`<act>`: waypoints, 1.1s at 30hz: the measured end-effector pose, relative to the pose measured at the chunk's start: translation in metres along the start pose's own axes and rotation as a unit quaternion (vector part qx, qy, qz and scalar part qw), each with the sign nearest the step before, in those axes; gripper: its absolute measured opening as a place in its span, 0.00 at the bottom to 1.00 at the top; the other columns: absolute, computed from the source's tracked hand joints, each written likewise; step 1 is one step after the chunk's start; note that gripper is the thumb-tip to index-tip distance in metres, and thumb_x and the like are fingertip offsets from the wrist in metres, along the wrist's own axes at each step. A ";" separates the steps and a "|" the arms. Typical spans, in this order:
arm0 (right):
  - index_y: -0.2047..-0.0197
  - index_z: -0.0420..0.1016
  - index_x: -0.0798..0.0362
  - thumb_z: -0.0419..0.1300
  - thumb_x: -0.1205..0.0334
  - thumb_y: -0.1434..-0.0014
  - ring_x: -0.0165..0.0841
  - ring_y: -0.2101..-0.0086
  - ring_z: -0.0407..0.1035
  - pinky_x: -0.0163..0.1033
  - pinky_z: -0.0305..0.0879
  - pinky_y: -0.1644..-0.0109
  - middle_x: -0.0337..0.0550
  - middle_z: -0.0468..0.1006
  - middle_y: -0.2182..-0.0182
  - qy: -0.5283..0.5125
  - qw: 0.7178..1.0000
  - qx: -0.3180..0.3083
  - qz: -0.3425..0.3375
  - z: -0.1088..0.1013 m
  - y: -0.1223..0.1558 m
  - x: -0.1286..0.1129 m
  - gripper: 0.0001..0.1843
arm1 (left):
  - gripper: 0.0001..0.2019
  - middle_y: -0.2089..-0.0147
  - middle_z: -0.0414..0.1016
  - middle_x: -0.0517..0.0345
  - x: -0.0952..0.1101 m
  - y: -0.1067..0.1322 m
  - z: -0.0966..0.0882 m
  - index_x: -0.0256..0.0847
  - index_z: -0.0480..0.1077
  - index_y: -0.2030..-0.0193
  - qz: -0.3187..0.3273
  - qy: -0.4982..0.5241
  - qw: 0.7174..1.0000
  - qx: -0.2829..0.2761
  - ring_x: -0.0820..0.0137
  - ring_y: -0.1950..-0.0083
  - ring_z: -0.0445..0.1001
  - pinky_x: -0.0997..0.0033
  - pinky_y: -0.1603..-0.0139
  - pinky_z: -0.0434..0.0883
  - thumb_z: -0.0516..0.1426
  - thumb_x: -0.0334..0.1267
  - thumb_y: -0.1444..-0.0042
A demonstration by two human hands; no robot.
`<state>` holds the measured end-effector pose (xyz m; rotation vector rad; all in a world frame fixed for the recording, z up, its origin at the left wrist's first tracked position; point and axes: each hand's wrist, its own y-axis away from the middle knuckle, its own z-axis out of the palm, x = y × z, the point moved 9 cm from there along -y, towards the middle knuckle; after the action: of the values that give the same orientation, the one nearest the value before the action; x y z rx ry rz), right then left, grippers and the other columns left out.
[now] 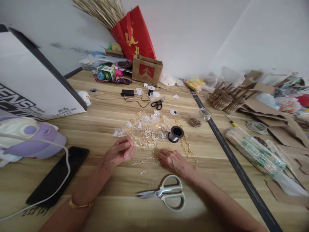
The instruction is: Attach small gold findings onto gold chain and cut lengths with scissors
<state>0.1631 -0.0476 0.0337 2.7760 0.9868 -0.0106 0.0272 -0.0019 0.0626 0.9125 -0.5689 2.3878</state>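
My left hand point(122, 149) is closed in a pinch just above the table, left of the bead pile; whatever its fingertips hold is too small to make out. My right hand point(172, 159) rests on the tabletop with its fingers curled together beside a few tiny clear pieces. Between the hands lies a short beaded chain point(143, 160). Beyond them spreads a pile of gold and clear beads point(146, 137) with small plastic bags. A black spool of wire point(175, 134) stands behind my right hand, next to a gold chain point(184, 143). Pale-handled scissors point(166, 193) lie in front.
A black phone point(58, 177) and a purple-white device point(31, 138) with a cable are at left. Black scissors point(158, 103) lie farther back, a jar of mixed beads point(196, 121) to the right. Packaged sticks point(256, 153) and cardboard crowd the right side.
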 end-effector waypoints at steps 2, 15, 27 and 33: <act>0.59 0.67 0.55 0.49 0.72 0.37 0.32 0.65 0.67 0.35 0.56 0.68 0.46 0.71 0.61 0.009 1.000 -0.002 -0.005 0.002 0.001 -0.001 0.07 | 0.03 0.87 0.63 0.65 -0.001 0.000 -0.001 0.37 0.74 0.67 -0.001 -0.007 1.000 0.002 0.78 0.85 0.61 0.83 0.84 0.61 0.59 0.33 0.47; 0.64 0.66 0.55 0.46 0.66 0.34 0.29 0.70 0.67 0.33 0.50 0.71 0.43 0.71 0.65 -0.021 1.000 0.008 0.018 -0.012 0.003 0.012 0.10 | 0.03 0.87 0.62 0.64 0.000 -0.001 -0.004 0.36 0.73 0.67 0.005 -0.021 1.000 0.017 0.78 0.84 0.61 0.82 0.83 0.61 0.60 0.33 0.47; 0.61 0.67 0.54 0.51 0.69 0.37 0.31 0.66 0.67 0.33 0.53 0.69 0.44 0.72 0.62 -0.026 0.999 -0.001 -0.023 -0.003 0.001 -0.003 0.05 | 0.03 0.86 0.65 0.64 -0.006 -0.002 -0.008 0.36 0.74 0.67 -0.008 -0.013 1.000 0.017 0.79 0.85 0.61 0.82 0.83 0.62 0.60 0.33 0.47; 0.61 0.66 0.56 0.49 0.70 0.36 0.32 0.67 0.67 0.34 0.56 0.69 0.46 0.72 0.63 -0.005 1.000 0.008 -0.024 0.002 0.001 -0.004 0.06 | 0.03 0.86 0.65 0.63 -0.008 -0.002 -0.010 0.35 0.74 0.68 -0.009 -0.018 1.000 0.021 0.79 0.85 0.62 0.83 0.83 0.62 0.60 0.33 0.48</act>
<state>0.1605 -0.0514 0.0319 2.7636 1.0555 -0.0396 0.0286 0.0028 0.0508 0.9751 -0.5243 2.3805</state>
